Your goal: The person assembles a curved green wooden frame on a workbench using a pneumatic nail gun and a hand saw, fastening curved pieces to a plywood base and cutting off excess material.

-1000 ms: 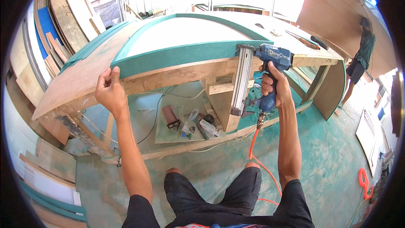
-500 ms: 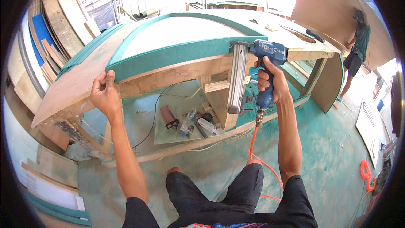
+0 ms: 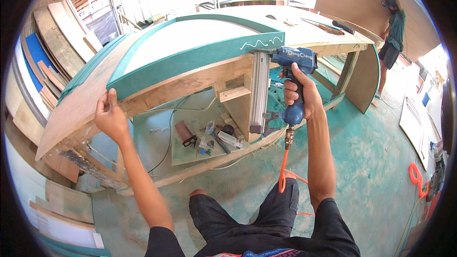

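My right hand [image 3: 304, 93] is wrapped round the grip of a blue air nail gun [image 3: 296, 56] with a long silver magazine [image 3: 259, 93]. The gun's nose is close to the lower edge of a green board frame [image 3: 190, 64] near its right end, just below a white squiggle; contact cannot be made out. An orange air hose [image 3: 283, 169] hangs from a brass fitting under the grip. At the frame's left corner, my left hand [image 3: 112, 116] pinches the board, thumb up against it and fingers curled. The frame rests on a pale tabletop [image 3: 190, 38].
Under the wooden bench [image 3: 185, 74] lie plastic bags, a hammer-like tool and offcuts on a shelf. A handsaw [image 3: 328, 28] and a round saw blade [image 3: 271, 17] lie on top. Another person [image 3: 394, 38] stands at the far right by a large brown sheet. Boards [image 3: 62, 33] lean at left.
The nail gun has dropped below the frame's right end, and the white squiggle now shows there. My left hand stays at the left corner. The whole view has shifted slightly.
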Available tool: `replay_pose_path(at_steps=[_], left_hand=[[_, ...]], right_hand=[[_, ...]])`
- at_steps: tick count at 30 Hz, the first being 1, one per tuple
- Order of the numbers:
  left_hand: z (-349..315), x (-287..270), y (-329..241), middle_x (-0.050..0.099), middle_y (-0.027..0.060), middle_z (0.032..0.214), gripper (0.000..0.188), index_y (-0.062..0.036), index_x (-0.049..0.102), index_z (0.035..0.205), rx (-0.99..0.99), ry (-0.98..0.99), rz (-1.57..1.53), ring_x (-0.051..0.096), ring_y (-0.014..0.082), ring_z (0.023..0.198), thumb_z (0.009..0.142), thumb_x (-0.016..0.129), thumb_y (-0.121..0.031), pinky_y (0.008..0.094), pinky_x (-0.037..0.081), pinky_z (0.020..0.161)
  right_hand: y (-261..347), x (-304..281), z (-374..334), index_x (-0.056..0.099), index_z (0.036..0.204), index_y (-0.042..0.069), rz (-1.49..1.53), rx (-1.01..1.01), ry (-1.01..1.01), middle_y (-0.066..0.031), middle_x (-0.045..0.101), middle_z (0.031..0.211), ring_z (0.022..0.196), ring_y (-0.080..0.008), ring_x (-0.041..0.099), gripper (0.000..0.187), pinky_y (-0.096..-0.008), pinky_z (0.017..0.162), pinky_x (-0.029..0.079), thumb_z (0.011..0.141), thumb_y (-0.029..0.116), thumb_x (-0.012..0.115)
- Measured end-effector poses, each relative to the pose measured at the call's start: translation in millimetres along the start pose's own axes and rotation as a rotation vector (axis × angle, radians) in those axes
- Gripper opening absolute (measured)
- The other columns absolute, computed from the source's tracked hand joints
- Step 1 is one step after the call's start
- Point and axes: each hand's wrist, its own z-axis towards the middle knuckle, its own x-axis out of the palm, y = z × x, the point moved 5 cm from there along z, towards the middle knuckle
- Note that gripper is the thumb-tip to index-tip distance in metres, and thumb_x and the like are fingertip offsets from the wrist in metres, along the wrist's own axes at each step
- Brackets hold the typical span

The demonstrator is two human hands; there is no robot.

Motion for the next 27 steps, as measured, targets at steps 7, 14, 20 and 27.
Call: replay_pose_path(at_steps=[7, 14, 20, 27], left_hand=[[-5, 2, -3, 0.074, 0.0073, 0.084, 0.027, 0.0027, 0.077, 0.096, 0.0, -0.025, 0.063, 0.064, 0.0156, 0.075, 0.094, 0.078, -0.025, 0.0319, 0.051, 0.072], [-1, -2, 2, 0.071, 0.0045, 0.079, 0.026, 0.0028, 0.077, 0.095, 0.016, -0.027, 0.017, 0.06, 0.0137, 0.072, 0.093, 0.079, -0.023, 0.0303, 0.049, 0.068], [2, -2, -1, 0.068, 0.0025, 0.076, 0.027, 0.0037, 0.077, 0.096, 0.012, -0.014, 0.002, 0.057, 0.0122, 0.07, 0.093, 0.079, -0.023, 0.0285, 0.047, 0.067], [-2, 0, -4, 0.067, 0.0019, 0.074, 0.026, 0.0037, 0.078, 0.095, -0.002, 0.0, 0.001, 0.055, 0.0112, 0.069, 0.093, 0.078, -0.022, 0.0283, 0.046, 0.065]], right_hand=[[-9, -5, 13, 0.063, 0.104, 0.005, -0.003, -0.005, -0.017, 0.0071, 0.044, 0.062, 0.047, -0.0051, 0.043, 0.038, -0.0234, 0.045, 0.04, 0.104, 0.044, 0.062], [-18, 10, 17, 0.063, 0.103, 0.006, -0.039, -0.002, -0.003, 0.0073, 0.044, 0.063, 0.048, -0.0055, 0.042, 0.036, -0.0248, 0.046, 0.039, 0.104, 0.041, 0.062], [-19, 6, 17, 0.063, 0.101, 0.006, -0.006, -0.002, 0.011, 0.0075, 0.044, 0.061, 0.047, -0.0052, 0.041, 0.033, -0.0247, 0.044, 0.039, 0.104, 0.04, 0.063], [-16, 7, 17, 0.064, 0.107, 0.004, -0.037, -0.028, -0.01, 0.0075, 0.043, 0.06, 0.045, -0.0037, 0.042, 0.039, -0.0229, 0.04, 0.039, 0.106, 0.043, 0.059]])
